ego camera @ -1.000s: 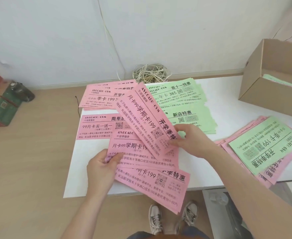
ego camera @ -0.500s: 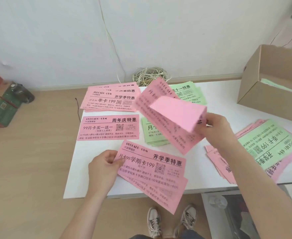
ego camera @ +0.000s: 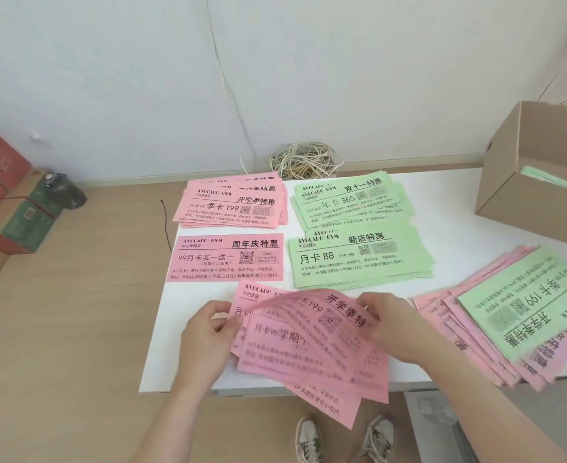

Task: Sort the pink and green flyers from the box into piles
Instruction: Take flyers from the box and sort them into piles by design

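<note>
Left hand (ego camera: 208, 335) pinches, right hand (ego camera: 389, 324) grips pink flyers (ego camera: 309, 352), fanned over table (ego camera: 449, 208) near edge. Pink piles (ego camera: 228, 205), green piles (ego camera: 349, 202) on table far side. Box (ego camera: 509, 195) at table right end.

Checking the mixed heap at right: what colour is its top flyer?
The top paper flyer is green, printed black; head view.

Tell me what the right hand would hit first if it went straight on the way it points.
Probably the nearer green pile, up and left of the right hand, which grips the pink flyers. Its height above the table is unclear.
</note>
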The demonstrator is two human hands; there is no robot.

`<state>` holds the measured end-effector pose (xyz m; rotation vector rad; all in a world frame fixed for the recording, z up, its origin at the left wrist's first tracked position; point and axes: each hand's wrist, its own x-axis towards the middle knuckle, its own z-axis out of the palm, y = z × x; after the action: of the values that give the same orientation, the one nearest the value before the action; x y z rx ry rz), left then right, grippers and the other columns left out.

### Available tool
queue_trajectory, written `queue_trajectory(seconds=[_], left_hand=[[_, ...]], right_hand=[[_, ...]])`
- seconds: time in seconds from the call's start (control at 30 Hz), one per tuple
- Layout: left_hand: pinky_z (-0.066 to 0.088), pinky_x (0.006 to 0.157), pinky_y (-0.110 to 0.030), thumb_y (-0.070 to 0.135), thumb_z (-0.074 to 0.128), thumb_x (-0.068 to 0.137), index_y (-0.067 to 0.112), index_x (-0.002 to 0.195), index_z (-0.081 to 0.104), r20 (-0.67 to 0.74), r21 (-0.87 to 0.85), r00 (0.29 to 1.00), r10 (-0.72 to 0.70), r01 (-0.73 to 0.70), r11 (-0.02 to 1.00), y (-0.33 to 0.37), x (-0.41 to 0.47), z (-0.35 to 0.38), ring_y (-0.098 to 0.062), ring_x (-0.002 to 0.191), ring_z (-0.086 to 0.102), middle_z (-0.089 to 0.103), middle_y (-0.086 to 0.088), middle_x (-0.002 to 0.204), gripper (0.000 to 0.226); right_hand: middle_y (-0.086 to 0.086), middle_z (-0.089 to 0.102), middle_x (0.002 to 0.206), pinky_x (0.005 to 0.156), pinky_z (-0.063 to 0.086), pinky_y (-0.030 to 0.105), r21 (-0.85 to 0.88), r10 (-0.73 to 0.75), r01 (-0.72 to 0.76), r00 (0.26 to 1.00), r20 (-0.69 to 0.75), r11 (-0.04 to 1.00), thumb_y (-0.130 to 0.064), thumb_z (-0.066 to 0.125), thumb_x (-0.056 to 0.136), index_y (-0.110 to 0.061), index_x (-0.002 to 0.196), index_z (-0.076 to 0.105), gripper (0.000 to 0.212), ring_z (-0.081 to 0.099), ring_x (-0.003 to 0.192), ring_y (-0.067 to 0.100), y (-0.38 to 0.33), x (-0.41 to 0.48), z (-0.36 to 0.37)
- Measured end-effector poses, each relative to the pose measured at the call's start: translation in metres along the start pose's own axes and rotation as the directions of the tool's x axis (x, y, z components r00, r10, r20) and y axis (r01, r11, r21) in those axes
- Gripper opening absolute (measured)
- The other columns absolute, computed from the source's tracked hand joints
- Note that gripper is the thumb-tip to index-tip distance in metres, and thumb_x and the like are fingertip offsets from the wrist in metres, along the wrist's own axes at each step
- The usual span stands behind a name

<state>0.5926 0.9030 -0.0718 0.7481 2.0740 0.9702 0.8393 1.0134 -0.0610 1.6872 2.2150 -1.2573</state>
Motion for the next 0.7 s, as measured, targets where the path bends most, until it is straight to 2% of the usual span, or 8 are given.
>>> queue_trajectory(seconds=[0.07,0.13,0.2,0.27,0.37,0.5,0.6,0.7], left_hand=[[0.058,0.070,-0.040,0.024,0.052,0.097,0.013,0.096,0.066,0.054,-0.163,0.996,-0.075,0.083,0.983,0.002,0.001,-0.007,-0.021,0.075,0.070,0.074,-0.008,0.081,0.018],[0.059,0.069,-0.037,0.033,0.052,0.097,0.013,0.097,0.067,0.116,-0.176,0.990,-0.074,0.094,0.980,0.007,0.000,-0.011,-0.016,0.078,0.071,0.074,-0.005,0.083,0.025],[0.055,0.068,-0.030,0.037,0.067,0.086,0.022,0.097,0.065,0.155,-0.074,0.987,-0.036,0.047,0.996,0.012,-0.002,-0.006,-0.009,0.076,0.071,0.075,0.006,0.083,0.019],[0.053,0.068,-0.028,0.034,0.079,0.076,0.028,0.093,0.063,0.151,0.071,0.989,0.003,-0.013,0.997,0.012,-0.004,0.003,0.000,0.075,0.069,0.073,0.016,0.082,0.024],[0.052,0.066,-0.026,0.031,0.077,0.076,0.030,0.086,0.060,0.065,0.164,0.996,0.055,-0.065,0.984,0.011,-0.008,0.014,0.008,0.069,0.063,0.070,0.022,0.078,0.020],[0.053,0.069,-0.026,0.014,0.074,0.080,0.028,0.093,0.062,0.069,-0.016,0.996,0.057,-0.056,0.998,0.007,-0.013,0.009,0.002,0.077,0.068,0.071,0.021,0.085,0.023],[0.056,0.073,-0.034,-0.003,0.071,0.080,0.017,0.096,0.063,0.051,-0.156,0.998,0.036,-0.027,0.987,0.003,-0.013,-0.002,-0.013,0.081,0.072,0.075,0.006,0.087,0.026],[0.056,0.062,-0.024,-0.010,0.068,0.079,0.010,0.098,0.063,0.010,-0.260,0.998,0.056,-0.051,0.964,0.002,-0.012,-0.012,-0.016,0.078,0.072,0.075,0.001,0.085,0.029]], right_hand=[[-0.014,0.062,0.095,0.070,0.049,0.027,-0.089,-0.007,0.004,0.999,-0.038,0.996,-0.009,0.053,0.088,-0.032,0.101,0.058,0.027,0.061,0.087,0.013,-0.005,-0.001,0.009],[-0.013,0.066,0.101,0.078,0.051,0.033,-0.184,-0.010,-0.001,0.998,-0.061,0.983,-0.012,0.051,0.087,-0.033,0.108,0.058,0.030,0.061,0.089,0.014,-0.007,-0.002,0.014],[-0.012,0.068,0.104,0.084,0.050,0.037,-0.241,-0.032,0.012,0.996,-0.079,0.971,-0.013,0.049,0.085,-0.034,0.109,0.058,0.033,0.062,0.089,0.014,-0.008,-0.003,0.018],[-0.013,0.067,0.103,0.088,0.047,0.037,-0.249,-0.054,0.031,0.995,-0.088,0.968,-0.013,0.048,0.084,-0.033,0.107,0.057,0.032,0.061,0.093,0.015,-0.009,-0.003,0.021],[-0.020,0.061,0.092,0.089,0.044,0.035,-0.225,-0.115,0.092,0.989,-0.093,0.970,-0.013,0.050,0.085,-0.035,0.101,0.055,0.027,0.057,0.088,0.013,-0.010,-0.005,0.027],[-0.026,0.053,0.088,0.091,0.042,0.036,-0.178,-0.213,0.184,0.964,-0.159,0.967,-0.013,0.054,0.086,-0.038,0.102,0.055,0.029,0.052,0.086,0.007,-0.010,-0.009,0.034],[-0.025,0.047,0.120,0.090,0.035,0.034,-0.190,-0.226,0.187,0.952,-0.207,0.964,-0.015,0.057,0.083,-0.037,0.123,0.051,0.046,0.044,0.114,0.006,-0.014,-0.010,0.036],[-0.023,0.039,0.130,0.096,0.039,0.040,-0.082,-0.206,0.192,0.950,-0.235,0.978,-0.019,0.065,0.079,-0.046,0.131,0.035,0.066,0.040,0.121,0.008,-0.017,-0.010,0.030]])
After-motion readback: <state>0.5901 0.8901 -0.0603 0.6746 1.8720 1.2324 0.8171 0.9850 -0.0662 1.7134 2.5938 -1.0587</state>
